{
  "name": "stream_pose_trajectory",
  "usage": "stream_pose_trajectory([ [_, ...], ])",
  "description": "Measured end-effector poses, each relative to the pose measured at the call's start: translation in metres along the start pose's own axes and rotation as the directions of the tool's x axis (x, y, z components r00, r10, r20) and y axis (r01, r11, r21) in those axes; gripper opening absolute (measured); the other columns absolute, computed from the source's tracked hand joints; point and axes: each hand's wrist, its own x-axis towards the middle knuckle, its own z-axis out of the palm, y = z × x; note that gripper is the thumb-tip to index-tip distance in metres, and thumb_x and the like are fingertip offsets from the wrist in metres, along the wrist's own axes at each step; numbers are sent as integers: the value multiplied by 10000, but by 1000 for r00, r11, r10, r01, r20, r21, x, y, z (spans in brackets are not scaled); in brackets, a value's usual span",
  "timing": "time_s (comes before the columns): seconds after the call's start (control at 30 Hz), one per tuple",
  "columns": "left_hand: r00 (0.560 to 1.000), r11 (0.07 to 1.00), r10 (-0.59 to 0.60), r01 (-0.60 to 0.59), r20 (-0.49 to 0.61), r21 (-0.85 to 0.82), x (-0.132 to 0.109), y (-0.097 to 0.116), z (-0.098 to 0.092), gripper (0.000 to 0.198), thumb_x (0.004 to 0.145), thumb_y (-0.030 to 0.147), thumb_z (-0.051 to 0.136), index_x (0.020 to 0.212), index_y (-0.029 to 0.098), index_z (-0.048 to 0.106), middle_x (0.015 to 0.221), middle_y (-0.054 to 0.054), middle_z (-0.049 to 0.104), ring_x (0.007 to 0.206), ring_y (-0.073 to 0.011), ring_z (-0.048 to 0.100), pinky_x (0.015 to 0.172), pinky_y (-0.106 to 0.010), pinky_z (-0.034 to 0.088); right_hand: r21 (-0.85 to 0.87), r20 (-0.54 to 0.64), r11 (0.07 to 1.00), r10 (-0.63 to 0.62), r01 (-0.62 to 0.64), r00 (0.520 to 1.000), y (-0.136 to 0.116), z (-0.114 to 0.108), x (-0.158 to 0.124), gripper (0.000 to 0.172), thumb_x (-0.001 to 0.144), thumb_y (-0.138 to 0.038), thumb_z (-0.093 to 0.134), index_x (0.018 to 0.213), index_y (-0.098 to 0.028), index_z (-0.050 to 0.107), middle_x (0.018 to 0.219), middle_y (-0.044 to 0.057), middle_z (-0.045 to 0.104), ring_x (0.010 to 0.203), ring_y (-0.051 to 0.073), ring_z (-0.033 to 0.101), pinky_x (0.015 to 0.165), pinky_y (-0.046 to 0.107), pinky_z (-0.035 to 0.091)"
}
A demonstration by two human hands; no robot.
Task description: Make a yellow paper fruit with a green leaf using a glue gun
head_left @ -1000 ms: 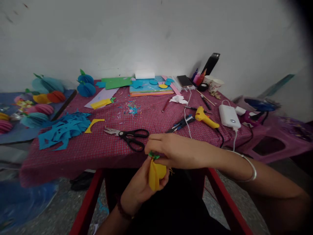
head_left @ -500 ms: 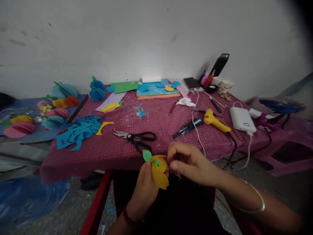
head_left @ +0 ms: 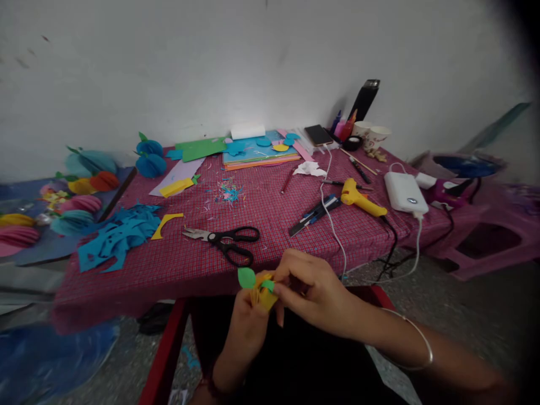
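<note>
A yellow paper piece (head_left: 265,299) with green paper leaves (head_left: 246,278) is held over my lap, just below the table's front edge. My left hand (head_left: 247,326) grips it from below and the left, thumb against the yellow paper. From the right, my right hand (head_left: 314,289) pinches at its top edge beside the smaller green leaf, covering part of the piece. Black-handled scissors (head_left: 223,239) lie partly open on the table beyond my hands.
On the checked red tablecloth (head_left: 261,216) are blue paper scraps (head_left: 126,230), a cutter (head_left: 314,215), a yellow glue gun (head_left: 361,199) and a white power bank (head_left: 405,192) with its cable. Folded paper fruits (head_left: 80,203) sit at the left, cups (head_left: 378,136) at the back right.
My right hand has moved in over the yellow piece and its fingers are now on its edge. The yellow petals look more pressed together. The view has shifted slightly to the right.
</note>
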Motion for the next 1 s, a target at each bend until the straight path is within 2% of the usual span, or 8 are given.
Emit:
stream_pose_trajectory([
  [0.1,999,994,2,-7,46,107,-3,-1,-1,188,835,357,703,890,177,703,601,8,625,519,-108,533,519,-218,444,-30,-47,1000,-9,8,999,3,-1,-1,97,856,-124,614,819,-181,545,766,-15,537,702,102,519,613,236,395],
  [0.23,988,979,80,-103,132,177,-4,1,-1,403,947,500,474,892,168,694,771,-51,690,575,-140,590,543,-261,486,44,-90,999,1,3,996,5,-7,-2,77,884,-183,597,956,-172,574,850,13,550,784,128,533,684,271,439],
  [0.37,985,909,67,-125,157,397,-5,11,-2,364,940,458,518,806,173,701,650,-25,652,606,-146,583,646,-273,488,153,95,986,51,-66,994,6,-7,-2,247,862,-270,665,1081,-166,613,1007,57,576,929,170,565,811,338,476],
  [0.53,984,816,-12,-94,180,570,-4,25,4,472,936,448,512,572,175,638,617,-33,604,618,-153,545,628,-268,429,353,151,921,117,-164,981,7,1,-3,37,843,-202,643,833,-169,630,933,31,568,790,126,585,658,264,515],
  [0.63,982,815,-12,-99,188,571,-3,28,8,489,932,467,503,572,168,646,613,-37,592,597,-151,514,595,-262,388,431,153,877,160,-211,975,6,4,-3,93,849,-202,620,764,-164,608,914,28,549,679,97,562,523,213,481],
  [0.77,986,823,-7,-90,168,561,1,29,6,407,885,433,592,597,157,674,575,-20,563,566,-141,471,550,-248,347,335,70,936,88,-106,994,6,5,-2,100,834,-161,631,737,-168,607,864,26,582,778,125,573,689,265,482],
  [0.87,995,842,51,-91,90,531,3,31,1,136,794,277,718,731,157,729,673,-14,625,623,-137,501,576,-230,373,278,-13,958,75,-68,997,8,3,-1,97,846,-161,617,751,-168,599,822,16,575,783,133,561,719,284,451],
  [1.0,990,970,115,-94,-84,226,8,30,-3,73,760,231,748,798,175,722,721,6,644,609,-103,518,565,-202,405,493,58,853,161,-168,985,13,1,0,227,885,-386,634,950,-171,609,869,20,595,783,135,568,705,283,463],
])
